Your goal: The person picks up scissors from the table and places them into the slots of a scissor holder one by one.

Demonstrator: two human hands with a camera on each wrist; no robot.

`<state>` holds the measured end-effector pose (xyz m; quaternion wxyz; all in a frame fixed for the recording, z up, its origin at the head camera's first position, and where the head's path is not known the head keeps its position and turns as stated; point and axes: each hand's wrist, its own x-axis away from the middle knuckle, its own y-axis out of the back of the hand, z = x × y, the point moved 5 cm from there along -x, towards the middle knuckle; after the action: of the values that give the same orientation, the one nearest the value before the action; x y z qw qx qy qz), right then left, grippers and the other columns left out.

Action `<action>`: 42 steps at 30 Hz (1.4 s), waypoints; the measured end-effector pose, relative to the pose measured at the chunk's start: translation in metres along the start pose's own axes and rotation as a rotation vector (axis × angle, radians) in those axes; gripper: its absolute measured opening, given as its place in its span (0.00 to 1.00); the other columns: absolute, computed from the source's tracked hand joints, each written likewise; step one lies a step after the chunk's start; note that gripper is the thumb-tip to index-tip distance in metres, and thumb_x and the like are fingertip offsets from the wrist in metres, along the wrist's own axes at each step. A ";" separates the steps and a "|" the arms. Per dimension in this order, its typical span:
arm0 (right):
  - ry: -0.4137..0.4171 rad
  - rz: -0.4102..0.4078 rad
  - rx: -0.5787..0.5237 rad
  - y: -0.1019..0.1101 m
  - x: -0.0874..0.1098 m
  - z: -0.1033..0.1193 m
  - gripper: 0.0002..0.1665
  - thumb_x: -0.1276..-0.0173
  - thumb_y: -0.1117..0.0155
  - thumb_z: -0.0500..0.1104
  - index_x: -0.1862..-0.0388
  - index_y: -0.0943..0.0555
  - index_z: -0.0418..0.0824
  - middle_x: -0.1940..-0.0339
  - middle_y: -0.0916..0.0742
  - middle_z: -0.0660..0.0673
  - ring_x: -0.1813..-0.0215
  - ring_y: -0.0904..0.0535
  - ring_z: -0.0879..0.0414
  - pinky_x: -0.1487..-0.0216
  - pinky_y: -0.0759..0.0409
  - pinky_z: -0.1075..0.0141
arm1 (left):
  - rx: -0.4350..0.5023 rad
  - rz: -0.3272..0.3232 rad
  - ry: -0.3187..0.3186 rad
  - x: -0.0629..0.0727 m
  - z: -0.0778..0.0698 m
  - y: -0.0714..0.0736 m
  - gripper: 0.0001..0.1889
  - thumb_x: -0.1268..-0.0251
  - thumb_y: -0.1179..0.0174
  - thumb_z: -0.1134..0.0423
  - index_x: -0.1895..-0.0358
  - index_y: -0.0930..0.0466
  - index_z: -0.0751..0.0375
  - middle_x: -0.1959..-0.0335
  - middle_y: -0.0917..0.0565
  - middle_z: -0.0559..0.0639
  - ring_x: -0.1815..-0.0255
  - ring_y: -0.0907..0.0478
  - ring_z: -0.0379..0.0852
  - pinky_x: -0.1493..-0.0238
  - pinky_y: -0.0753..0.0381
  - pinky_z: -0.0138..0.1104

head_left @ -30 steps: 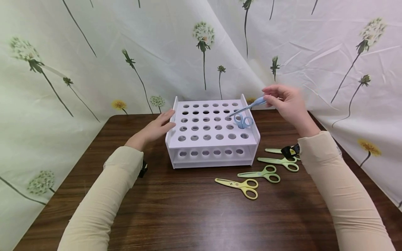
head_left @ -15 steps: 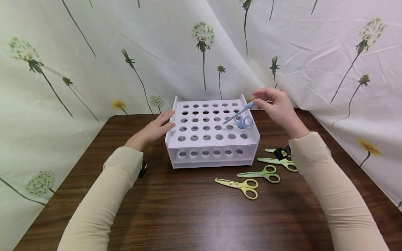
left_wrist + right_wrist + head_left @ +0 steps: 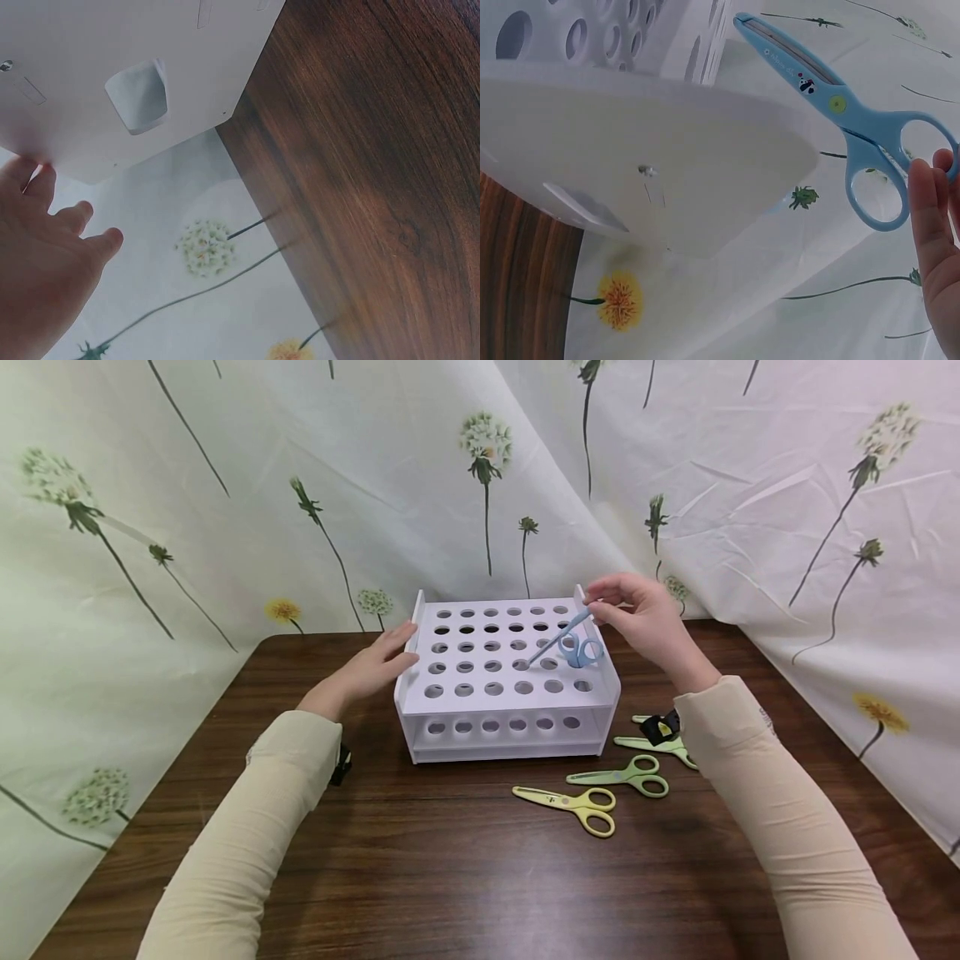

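A white rack (image 3: 510, 703) with rows of round holes stands on the table. My right hand (image 3: 647, 614) pinches a pair of blue scissors (image 3: 832, 104) by a finger loop; in the head view their closed blades slant down to the left over the rack, tip close above a hole in the second row from the front. Beside them, a second pair of blue scissors (image 3: 576, 657) stands in a hole near the rack's right side, loops up. My left hand (image 3: 366, 666) rests its fingers on the rack's left side panel (image 3: 187, 97), thumb apart.
On the brown wooden table (image 3: 420, 860), yellow scissors (image 3: 558, 800) and green scissors (image 3: 618, 776) lie in front of the rack. Light green scissors (image 3: 647, 743) lie farther right, partly behind my right wrist. A flower-print cloth (image 3: 345, 460) hangs behind.
My right hand has moved left and slightly down with the blue scissors, carrying their tip toward the front of the rack. The left hand and the rack have stayed put.
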<state>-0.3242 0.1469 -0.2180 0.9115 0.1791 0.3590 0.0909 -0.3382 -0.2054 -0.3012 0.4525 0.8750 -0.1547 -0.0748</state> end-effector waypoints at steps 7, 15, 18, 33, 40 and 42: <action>0.019 0.022 -0.006 -0.009 -0.002 0.002 0.11 0.40 0.40 0.25 0.57 0.22 0.24 0.64 0.16 0.35 0.68 0.19 0.58 0.64 0.21 0.70 | 0.006 -0.003 0.004 -0.001 0.001 0.000 0.34 0.30 0.60 0.44 0.26 0.59 0.48 0.26 0.60 0.44 0.28 0.70 0.48 0.33 0.63 0.51; -0.006 0.048 0.047 -0.017 -0.004 -0.001 0.09 0.41 0.37 0.28 0.60 0.19 0.28 0.64 0.16 0.38 0.64 0.21 0.60 0.63 0.23 0.72 | 0.019 -0.013 0.009 -0.001 -0.001 0.001 0.34 0.30 0.59 0.44 0.26 0.58 0.49 0.26 0.59 0.43 0.28 0.69 0.47 0.33 0.62 0.50; -0.031 0.052 0.042 -0.020 -0.003 -0.004 0.09 0.40 0.37 0.30 0.60 0.19 0.29 0.63 0.16 0.40 0.63 0.22 0.61 0.63 0.24 0.73 | 0.016 -0.013 0.007 -0.001 0.000 0.001 0.34 0.30 0.59 0.43 0.26 0.57 0.49 0.26 0.59 0.43 0.28 0.69 0.48 0.33 0.62 0.50; -0.099 0.076 0.024 -0.037 -0.002 -0.007 0.12 0.39 0.37 0.31 0.55 0.19 0.32 0.62 0.15 0.40 0.61 0.20 0.59 0.59 0.23 0.68 | 0.027 -0.005 0.010 -0.001 -0.001 0.000 0.33 0.29 0.59 0.47 0.26 0.58 0.49 0.26 0.59 0.43 0.28 0.70 0.48 0.33 0.63 0.51; -0.106 0.092 -0.023 -0.045 -0.001 -0.010 0.12 0.39 0.38 0.31 0.55 0.19 0.32 0.62 0.15 0.41 0.60 0.20 0.58 0.57 0.23 0.67 | 0.027 -0.002 0.014 0.000 -0.001 0.001 0.33 0.29 0.59 0.46 0.26 0.58 0.48 0.26 0.59 0.43 0.28 0.70 0.48 0.33 0.63 0.51; -0.107 0.096 -0.024 -0.047 -0.001 -0.011 0.12 0.39 0.38 0.31 0.55 0.19 0.31 0.61 0.16 0.41 0.60 0.20 0.58 0.57 0.23 0.67 | 0.023 0.002 0.016 0.000 -0.001 0.001 0.33 0.29 0.59 0.47 0.26 0.59 0.48 0.26 0.60 0.43 0.28 0.70 0.48 0.33 0.63 0.50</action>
<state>-0.3306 0.1062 -0.2432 0.9260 0.1897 0.2997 0.1291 -0.3376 -0.2051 -0.2999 0.4439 0.8805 -0.1528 -0.0657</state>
